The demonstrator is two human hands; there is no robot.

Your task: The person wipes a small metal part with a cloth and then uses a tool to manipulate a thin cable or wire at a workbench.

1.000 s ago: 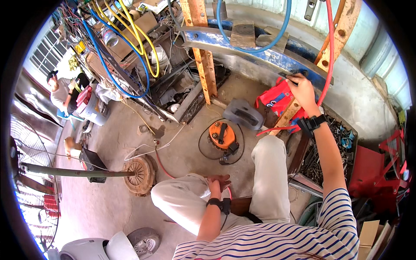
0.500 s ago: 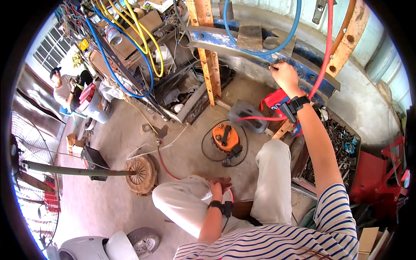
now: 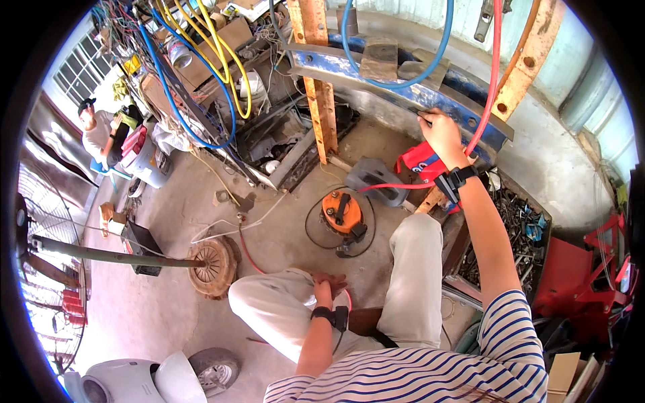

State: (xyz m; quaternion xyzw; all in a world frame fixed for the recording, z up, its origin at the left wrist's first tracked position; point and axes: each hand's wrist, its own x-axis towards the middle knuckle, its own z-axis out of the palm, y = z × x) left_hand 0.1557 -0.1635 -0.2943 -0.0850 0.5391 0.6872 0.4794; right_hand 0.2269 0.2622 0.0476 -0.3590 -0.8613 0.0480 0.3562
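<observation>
My right hand (image 3: 443, 138) is raised at the front face of a blue metal beam (image 3: 463, 101). Its fingers are pinched together; a small dark bit shows at the fingertips, too small to name. Low between my knees, my left hand (image 3: 325, 285) lies by my left thigh, its darkened fingers stretched out toward the right. Part of a red hose shows just beside that hand. On the floor ahead sits an orange round device (image 3: 342, 213) with a black handle and a looped black cable. A grey jug-like container (image 3: 376, 180) lies behind it.
An orange perforated post (image 3: 321, 114) and hanging blue hose (image 3: 447, 40) and red hose (image 3: 494, 60) stand around the beam. A box of metal parts (image 3: 510, 235) is at right. A round-based stand (image 3: 213, 267) is at left; another person (image 3: 101, 134) sits far left.
The view has shifted slightly, so the scene sits a little farther left. My right hand stays at the beam and my left stays between my knees. The seated person's arms have moved.
</observation>
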